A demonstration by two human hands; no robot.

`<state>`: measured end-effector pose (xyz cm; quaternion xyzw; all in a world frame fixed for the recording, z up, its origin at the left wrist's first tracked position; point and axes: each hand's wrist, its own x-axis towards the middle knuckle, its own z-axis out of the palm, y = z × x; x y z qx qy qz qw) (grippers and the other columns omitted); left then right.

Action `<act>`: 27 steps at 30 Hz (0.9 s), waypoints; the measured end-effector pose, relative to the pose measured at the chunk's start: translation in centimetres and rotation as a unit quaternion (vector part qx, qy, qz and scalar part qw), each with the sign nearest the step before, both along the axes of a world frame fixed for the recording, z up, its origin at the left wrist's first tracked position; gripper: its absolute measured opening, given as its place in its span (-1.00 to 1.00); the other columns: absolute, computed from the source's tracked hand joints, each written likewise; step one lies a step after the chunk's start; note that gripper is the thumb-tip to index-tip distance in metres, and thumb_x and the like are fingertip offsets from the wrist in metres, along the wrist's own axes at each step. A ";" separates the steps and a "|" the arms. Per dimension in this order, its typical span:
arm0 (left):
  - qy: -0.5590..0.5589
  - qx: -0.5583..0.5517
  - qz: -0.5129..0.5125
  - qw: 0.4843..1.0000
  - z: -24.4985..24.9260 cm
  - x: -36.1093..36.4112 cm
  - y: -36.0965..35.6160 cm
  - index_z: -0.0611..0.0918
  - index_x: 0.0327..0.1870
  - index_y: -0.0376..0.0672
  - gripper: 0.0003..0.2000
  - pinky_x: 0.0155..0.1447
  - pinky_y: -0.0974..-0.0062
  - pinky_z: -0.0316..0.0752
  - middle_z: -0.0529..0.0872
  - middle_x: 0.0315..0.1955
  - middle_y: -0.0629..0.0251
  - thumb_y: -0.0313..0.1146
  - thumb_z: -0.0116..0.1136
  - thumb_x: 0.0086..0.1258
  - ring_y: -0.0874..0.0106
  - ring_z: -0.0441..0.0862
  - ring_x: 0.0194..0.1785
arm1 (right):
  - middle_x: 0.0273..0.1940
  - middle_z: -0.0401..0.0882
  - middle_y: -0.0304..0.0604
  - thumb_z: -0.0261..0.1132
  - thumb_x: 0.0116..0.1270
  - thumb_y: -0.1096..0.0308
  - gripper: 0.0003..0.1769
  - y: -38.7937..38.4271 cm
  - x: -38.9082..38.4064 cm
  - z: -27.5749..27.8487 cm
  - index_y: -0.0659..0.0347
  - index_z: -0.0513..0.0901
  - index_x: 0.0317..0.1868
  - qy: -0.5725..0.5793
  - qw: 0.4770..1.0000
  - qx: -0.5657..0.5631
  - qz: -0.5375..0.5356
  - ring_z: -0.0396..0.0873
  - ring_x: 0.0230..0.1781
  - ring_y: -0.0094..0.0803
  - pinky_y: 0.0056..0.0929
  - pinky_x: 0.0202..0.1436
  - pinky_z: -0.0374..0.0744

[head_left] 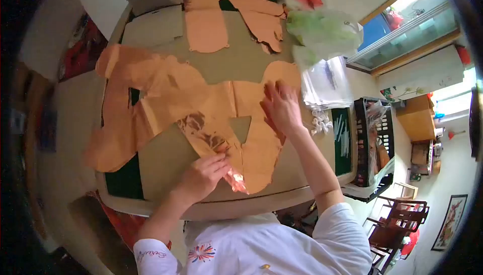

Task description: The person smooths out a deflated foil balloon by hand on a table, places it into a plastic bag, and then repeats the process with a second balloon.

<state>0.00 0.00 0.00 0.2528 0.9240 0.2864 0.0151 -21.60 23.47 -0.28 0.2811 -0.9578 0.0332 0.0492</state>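
Observation:
A large, flat rose-gold foil balloon (186, 91) lies spread over the table in front of me, with fold creases and a triangular gap in its lower part. My left hand (204, 174) pinches a crinkled, shiny strip of the foil near the table's front edge. Flat on the right side of the foil rests my right hand (283, 106), its fingers stretched out and holding nothing. More flat foil balloons (207, 28) lie at the far side of the table.
Cardboard sheets (156, 28) are at the back left. Green-white plastic bags (324, 31) and clear bags (327, 86) lie right, near white curled pieces (321, 122) and white straws (341, 136). A black basket (360, 139) with packaged items stands beside the table (251, 206).

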 end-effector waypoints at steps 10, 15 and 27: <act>-0.002 0.023 0.032 0.999 10.2 -7.5 -2.3 0.62 0.10 -0.12 -0.52 0.33 0.20 0.38 0.61 0.10 0.13 -0.16 0.39 0.15 0.14 0.46 0.27 | -0.10 0.61 0.00 0.29 0.24 0.34 -0.74 1.6 -12.0 4.9 0.20 0.62 -0.06 -0.092 0.975 -0.194 0.063 0.55 -0.08 -0.12 -0.25 -0.03 0.53; 0.049 0.095 0.010 0.994 8.7 -18.8 -0.7 0.62 -0.08 -0.16 -0.74 0.12 0.23 0.48 0.64 -0.11 0.17 -0.35 0.25 0.21 0.15 0.56 0.04 | -0.38 0.61 -0.13 0.36 0.19 0.38 -0.87 -2.5 -22.3 4.1 0.27 0.66 -0.31 -0.078 0.960 -0.255 0.080 0.52 -0.41 -0.45 -0.42 -0.29 0.49; 0.155 0.062 0.126 0.978 -0.4 -37.3 1.6 0.47 0.17 -0.27 -0.55 0.22 0.17 0.43 0.39 0.21 0.00 -0.36 0.20 0.24 0.04 0.43 0.21 | -0.35 0.65 -0.03 0.55 -0.03 0.19 -0.62 -6.4 -30.8 0.6 0.23 0.63 -0.30 -0.227 0.944 -0.239 0.019 0.62 -0.32 -0.18 -0.27 -0.26 0.57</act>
